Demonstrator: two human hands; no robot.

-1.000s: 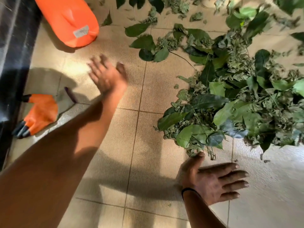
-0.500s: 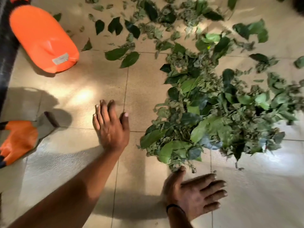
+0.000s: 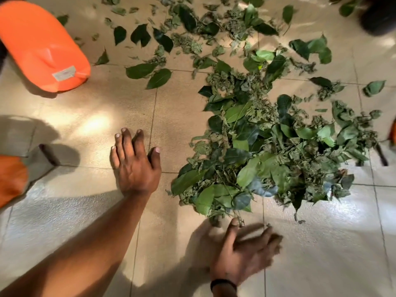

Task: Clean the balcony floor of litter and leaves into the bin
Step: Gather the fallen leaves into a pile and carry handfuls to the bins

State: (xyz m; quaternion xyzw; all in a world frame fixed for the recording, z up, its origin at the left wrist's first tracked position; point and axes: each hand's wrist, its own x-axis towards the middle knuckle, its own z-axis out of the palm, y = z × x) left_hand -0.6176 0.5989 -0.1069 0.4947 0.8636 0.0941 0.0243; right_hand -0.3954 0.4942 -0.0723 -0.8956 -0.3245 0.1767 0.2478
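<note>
Tiled balcony floor point(image 3: 90, 221) fills my view, beige squares with sun patches and grout lines running 12 to 6.

Leaf pile point(image 3: 267, 159): heaped mass centre-right. Its long axis runs from 7 up toward 1, broad at the near end and thinning into scattered leaves point(image 3: 150, 69) across the top of the view from 11 to 1. The near edge of the pile ends just above the right hand; its left edge lies near the left hand, with a strip of bare tile between.

Orange bin point(image 3: 40, 46) at 10, lying on its side, long axis from 11 toward 5, a white label on the near end. Well apart from the pile. A wide band of tile lies open between the bin and the pile's left edge, crossed only by a few loose leaves.

Orange and grey glove point(image 3: 19, 170) at 9, on the floor, partly cut by the frame edge.

Left hand point(image 3: 135, 166): flat on the tile, fingers straight and spread, pointing to 12, holding nothing.

Right hand point(image 3: 246, 251) at 6: blurred, palm open, fingers extended toward 2, thumb tip just touching the pile's near fringe. A dark band sits at its wrist.
</note>
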